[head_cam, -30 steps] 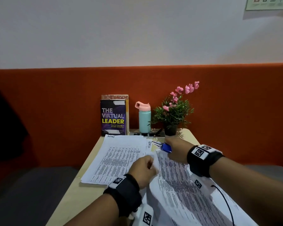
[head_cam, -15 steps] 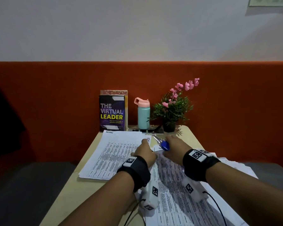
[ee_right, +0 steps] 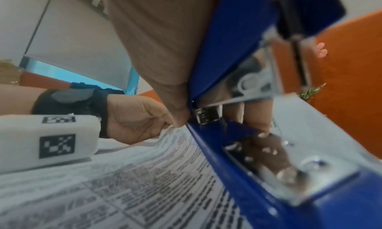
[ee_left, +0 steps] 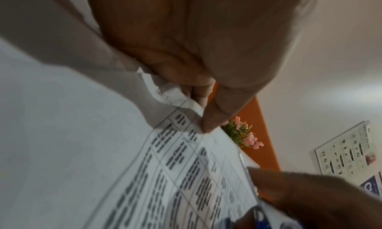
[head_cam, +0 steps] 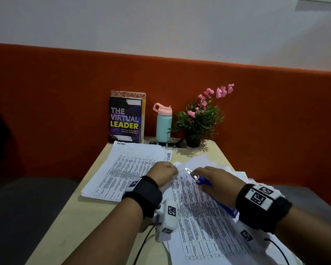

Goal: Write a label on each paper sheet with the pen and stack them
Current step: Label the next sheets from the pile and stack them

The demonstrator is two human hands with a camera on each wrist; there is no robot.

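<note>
A printed sheet (head_cam: pixel 199 222) lies in front of me on a loose pile of papers (head_cam: pixel 239 175). My left hand (head_cam: pixel 171 167) pinches its far left corner between thumb and fingers (ee_left: pixel 198 93), and the sheet (ee_left: pixel 175 167) is crumpled there. My right hand (head_cam: pixel 208 178) grips a blue stapler (head_cam: pixel 202 181), not a pen, just right of that corner. The stapler (ee_right: pixel 237 65) hovers over the sheet (ee_right: pixel 144 183) with its jaws apart. A neat stack (head_cam: pixel 126 169) with "ADMIN" handwritten at the top lies to the left. No pen is in sight.
At the table's far end stand a book (head_cam: pixel 125 121), a teal bottle with a pink lid (head_cam: pixel 163 125) and a potted plant with pink flowers (head_cam: pixel 199 121), against an orange padded backrest (head_cam: pixel 275 121). Bare tabletop (head_cam: pixel 96 222) shows near left.
My left hand has slid forward along the sheet to its far corner. My right hand with the stapler has drawn back from the table's far end toward that corner.
</note>
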